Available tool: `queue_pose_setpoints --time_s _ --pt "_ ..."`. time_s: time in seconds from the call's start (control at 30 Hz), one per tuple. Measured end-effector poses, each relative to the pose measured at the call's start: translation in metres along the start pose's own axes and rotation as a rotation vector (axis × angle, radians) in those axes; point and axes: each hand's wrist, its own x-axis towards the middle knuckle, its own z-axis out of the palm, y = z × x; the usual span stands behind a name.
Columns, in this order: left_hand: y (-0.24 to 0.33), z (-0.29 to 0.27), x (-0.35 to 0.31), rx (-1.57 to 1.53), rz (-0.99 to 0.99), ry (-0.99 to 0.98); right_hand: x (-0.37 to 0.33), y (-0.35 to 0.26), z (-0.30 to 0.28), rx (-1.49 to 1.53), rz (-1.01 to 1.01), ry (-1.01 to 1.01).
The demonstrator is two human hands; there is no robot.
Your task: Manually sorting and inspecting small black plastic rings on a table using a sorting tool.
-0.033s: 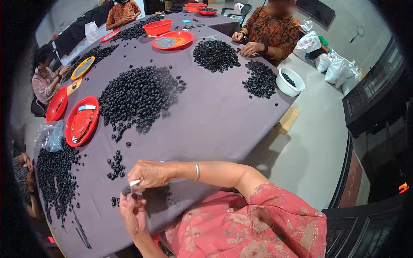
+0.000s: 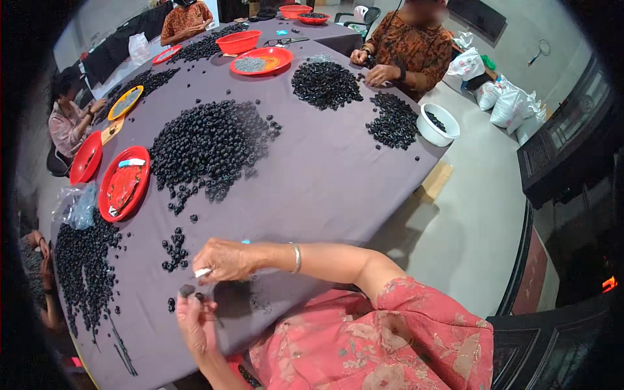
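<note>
My left hand [image 2: 197, 325] is raised over the near edge of the table, palm up, its fingers closed on a small round black piece [image 2: 200, 297]. A dark grey cap or smudge [image 2: 186, 290] covers one fingertip; I cannot tell which. Just above it, my right hand [image 2: 224, 259] pinches a small white object [image 2: 203, 272], perhaps a tool's handle; most of it is hidden in the fingers. A small gap separates the two hands. Several loose black pieces [image 2: 175, 250] lie beside my right hand, and a large heap of round black pieces [image 2: 208, 143] sits beyond.
Red trays [image 2: 104, 195] stand to the left, near another black heap [image 2: 84, 273] and thin dark rods [image 2: 123, 351]. At the far right are piles of elongated black pieces [image 2: 325, 84] and a white bowl [image 2: 448, 136]. Co-workers sit around the table [image 2: 312, 182].
My hands have drawn slightly apart. The left hand has shifted a little down and left, and the white object in my right hand no longer meets the left fingertips.
</note>
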Motion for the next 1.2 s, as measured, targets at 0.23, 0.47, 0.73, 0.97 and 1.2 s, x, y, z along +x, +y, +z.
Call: queue_pose_setpoints --time_s 0.23,0.47,0.73,0.97,1.2 --pt "0.031 -0.104 0.021 0.898 0.483 0.453 0.015 0.028 0.005 -0.569 0.019 0.203" --pt "0.023 -0.093 0.022 1.034 0.44 0.536 0.039 0.052 0.01 -0.795 0.077 0.124" --pt "0.014 -0.08 0.02 1.198 0.52 0.417 0.053 0.048 0.017 -0.797 0.154 0.072" --pt "0.019 -0.067 0.011 1.194 0.445 0.424 0.06 0.062 0.026 -0.817 0.102 0.002" --pt "0.028 -0.049 0.006 0.997 0.506 0.419 0.055 0.02 0.007 -0.611 0.209 0.134"
